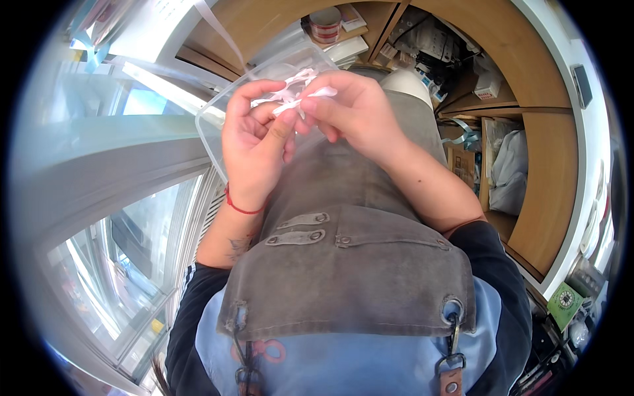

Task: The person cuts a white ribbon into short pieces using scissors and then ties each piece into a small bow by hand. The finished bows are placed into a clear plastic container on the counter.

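Both of my hands are raised together over my lap, fingers pinched on a white and pale pink ribbon (288, 99) with folded, looped parts. My left hand (254, 135) supports it from the left, with thumb and fingertips closed on its lower edge. From the right, my right hand (356, 109) pinches a white end between thumb and forefinger. A clear plastic box (210, 125) lies just beneath and beyond the hands. My fingers hide part of the ribbon and of the box.
A grey-brown apron (350, 277) covers my lap. Wooden shelves (551, 165) curve along the far side and right, with a red-and-white tub (325, 25), cables and a pale bag (510, 171). Glass-panelled frames (125, 237) stand at the left.
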`<state>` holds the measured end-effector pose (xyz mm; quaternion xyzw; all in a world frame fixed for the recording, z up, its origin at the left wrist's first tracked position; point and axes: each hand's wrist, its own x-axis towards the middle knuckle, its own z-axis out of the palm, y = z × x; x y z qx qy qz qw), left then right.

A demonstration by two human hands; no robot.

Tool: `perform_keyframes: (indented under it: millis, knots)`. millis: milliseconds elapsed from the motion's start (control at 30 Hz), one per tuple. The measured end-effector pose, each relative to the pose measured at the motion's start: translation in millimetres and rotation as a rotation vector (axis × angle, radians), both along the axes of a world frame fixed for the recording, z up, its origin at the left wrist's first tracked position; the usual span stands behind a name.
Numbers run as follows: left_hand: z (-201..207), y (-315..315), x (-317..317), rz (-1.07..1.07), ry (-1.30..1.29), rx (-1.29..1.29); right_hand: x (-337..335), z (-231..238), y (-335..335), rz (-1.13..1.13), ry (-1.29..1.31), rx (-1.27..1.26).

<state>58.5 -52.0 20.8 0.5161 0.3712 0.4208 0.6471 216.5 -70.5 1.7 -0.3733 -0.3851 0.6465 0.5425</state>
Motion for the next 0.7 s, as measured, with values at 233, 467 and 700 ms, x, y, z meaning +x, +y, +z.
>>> perform_keyframes:
  millis: [233,467,700]
  knots:
    - [3,-7,5,0.043,0.056,0.083,-4,5,-4,-0.117,-0.046,-0.036]
    - [1,-10,6,0.079,-0.049,0.126,-12,4,-11,-0.185,0.082,-0.057]
    - [0,-12,6,0.100,-0.041,0.195,-17,1,-14,-0.209,0.207,-0.004]
